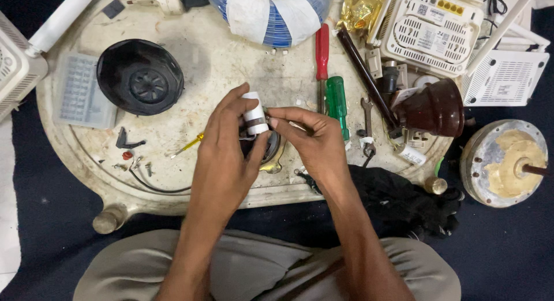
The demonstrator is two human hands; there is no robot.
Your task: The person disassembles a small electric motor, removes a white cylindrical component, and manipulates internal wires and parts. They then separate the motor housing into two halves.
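My left hand [226,151] grips a small white cylindrical part [254,113] with a dark band round it, held upright between thumb and fingers. My right hand [309,139] pinches the same part from the right side with thumb and forefinger. Thin wires hang from the part's lower end. Beneath both hands lies a round metal piece with a brass-coloured bracket [272,158], mostly hidden. All of this is over a round, stained cream tray [208,58].
On the tray: a black round cover [140,76], a clear plastic box [81,92], red [322,50] and green [336,102] screwdrivers, a small spanner [366,113], a yellow-handled tool [187,145], loose screws. A brown dome-shaped housing [435,109], white routers [433,27] and a metal motor disc [506,162] lie right.
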